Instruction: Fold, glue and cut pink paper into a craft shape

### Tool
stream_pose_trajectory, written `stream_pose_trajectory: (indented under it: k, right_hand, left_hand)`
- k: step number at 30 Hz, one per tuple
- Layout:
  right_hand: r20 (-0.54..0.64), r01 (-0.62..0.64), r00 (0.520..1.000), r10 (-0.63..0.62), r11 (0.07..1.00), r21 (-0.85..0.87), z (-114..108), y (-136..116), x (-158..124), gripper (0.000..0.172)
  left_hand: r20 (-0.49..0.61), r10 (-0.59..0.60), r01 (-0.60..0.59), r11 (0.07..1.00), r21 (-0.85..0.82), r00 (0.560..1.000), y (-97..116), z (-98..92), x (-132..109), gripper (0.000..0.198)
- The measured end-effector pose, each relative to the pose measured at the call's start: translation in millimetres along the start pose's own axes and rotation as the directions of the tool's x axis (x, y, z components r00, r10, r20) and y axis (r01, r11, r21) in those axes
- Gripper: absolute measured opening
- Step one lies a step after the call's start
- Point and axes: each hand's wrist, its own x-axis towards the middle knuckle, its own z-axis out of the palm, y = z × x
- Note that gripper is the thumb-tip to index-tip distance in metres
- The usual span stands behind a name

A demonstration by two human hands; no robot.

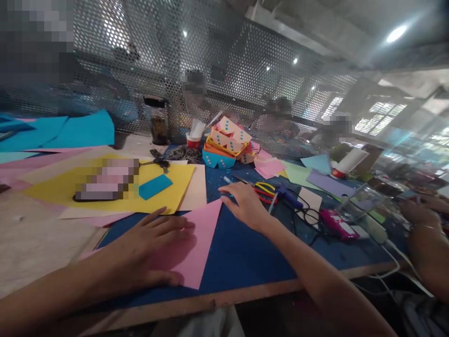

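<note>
My left hand (149,245) lies flat, fingers spread, on a folded pink paper triangle (201,243) that rests on the blue mat (245,257). My right hand (245,203) hovers palm down just past the triangle's far tip, fingers loosely stretched toward a small blue pen-like stick (228,179) and the yellow and red scissors (264,191). It holds nothing that I can see.
Yellow paper (175,185) with a blue scrap (155,186) lies at left. Stacked folded paper boxes (228,142), a red cup (193,138), a dark jar (157,121), glasses (310,216), a pink device (338,224) and coloured sheets crowd the back. Another person's hand (421,210) works at right.
</note>
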Motion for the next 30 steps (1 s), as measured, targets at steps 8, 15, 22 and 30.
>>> stream_pose_trajectory:
  k: [8,15,22,30]
  right_hand:
    - [0.097,-0.025,0.995,0.014,0.993,0.119,16.5,1.5,1.0,0.024]
    - [0.01,-0.136,0.989,0.144,0.902,0.41,9.3,3.3,8.4,0.015]
    - [-0.026,-0.199,0.953,0.302,0.687,0.699,-1.6,7.3,12.5,0.015]
    - [0.036,-0.194,0.925,0.379,0.388,0.901,-17.8,0.1,15.9,0.03]
  left_hand:
    - [-0.014,0.071,-0.071,0.997,0.031,0.997,-16.7,5.5,-0.6,0.064]
    - [-0.106,0.054,-0.05,0.998,0.04,0.993,-22.5,-6.0,2.5,0.049]
    - [-0.186,-0.037,0.052,0.996,0.075,0.982,-8.2,-25.3,12.8,0.037]
    - [-0.186,-0.299,0.3,0.954,-0.021,0.936,-5.1,-45.8,30.2,0.061]
